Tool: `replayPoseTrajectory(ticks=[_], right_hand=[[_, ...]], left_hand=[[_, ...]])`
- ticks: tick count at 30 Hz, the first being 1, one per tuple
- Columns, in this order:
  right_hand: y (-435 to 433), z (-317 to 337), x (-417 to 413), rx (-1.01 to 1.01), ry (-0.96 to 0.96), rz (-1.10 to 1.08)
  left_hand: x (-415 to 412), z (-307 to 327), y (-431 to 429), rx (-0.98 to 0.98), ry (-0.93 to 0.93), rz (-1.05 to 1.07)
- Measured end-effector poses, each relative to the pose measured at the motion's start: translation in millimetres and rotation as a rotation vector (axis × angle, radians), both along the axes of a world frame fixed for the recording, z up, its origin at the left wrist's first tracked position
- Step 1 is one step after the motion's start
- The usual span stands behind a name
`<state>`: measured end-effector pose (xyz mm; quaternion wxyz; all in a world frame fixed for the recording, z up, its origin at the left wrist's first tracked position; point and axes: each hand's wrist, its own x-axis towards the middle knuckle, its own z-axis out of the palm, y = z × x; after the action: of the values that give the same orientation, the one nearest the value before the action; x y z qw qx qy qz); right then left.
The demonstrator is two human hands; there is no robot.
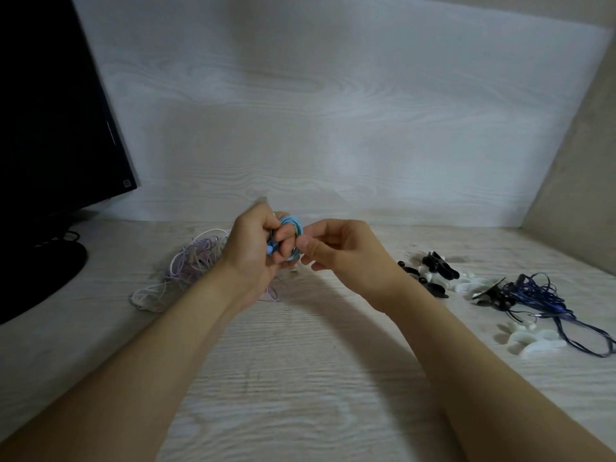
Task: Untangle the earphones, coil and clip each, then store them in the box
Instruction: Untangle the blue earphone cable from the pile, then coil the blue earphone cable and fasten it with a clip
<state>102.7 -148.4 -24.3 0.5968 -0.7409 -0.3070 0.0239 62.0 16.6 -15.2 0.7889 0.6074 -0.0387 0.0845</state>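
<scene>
My left hand (256, 241) grips a coil of light blue earphones (293, 225), held above the desk at the centre. My right hand (336, 248) pinches the right side of that blue coil with thumb and forefinger. A tangle of white and lilac earphone cords (186, 271) lies on the desk just left of my left hand. Dark blue earphones (540, 298) lie loose at the right, with a black clip (488, 293) beside them. No box is in view.
Black clips (436, 265) and white clips (466, 283) are scattered right of centre; more white clips (533, 341) lie nearer the right edge. A black monitor (50, 128) on its stand (40, 271) fills the left. A wall panel (583, 161) closes the right side.
</scene>
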Motion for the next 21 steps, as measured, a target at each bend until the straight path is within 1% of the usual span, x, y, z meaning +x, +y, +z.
replayPoseTrajectory(ticks=[6, 10, 13, 16, 19, 21], right_hand=[[5, 1, -3, -0.028, -0.104, -0.009], [12, 1, -7, -0.067, -0.136, -0.033], [10, 4, -6, -0.048, -0.121, -0.089], [3, 8, -4, -0.036, -0.128, -0.218], [-3, 11, -3, -0.139, -0.220, -0.342], [-7, 13, -4, -0.206, -0.285, -0.357]], left_hand=[[0, 2, -5, -0.075, -0.015, 0.079], [7, -4, -1, -0.080, 0.031, 0.136], [9, -7, 0, 0.077, 0.038, 0.143], [8, -10, -13, 0.197, 0.046, 0.131], [4, -14, -22, 0.279, 0.015, 0.109], [2, -16, -25, 0.371, -0.005, 0.099]])
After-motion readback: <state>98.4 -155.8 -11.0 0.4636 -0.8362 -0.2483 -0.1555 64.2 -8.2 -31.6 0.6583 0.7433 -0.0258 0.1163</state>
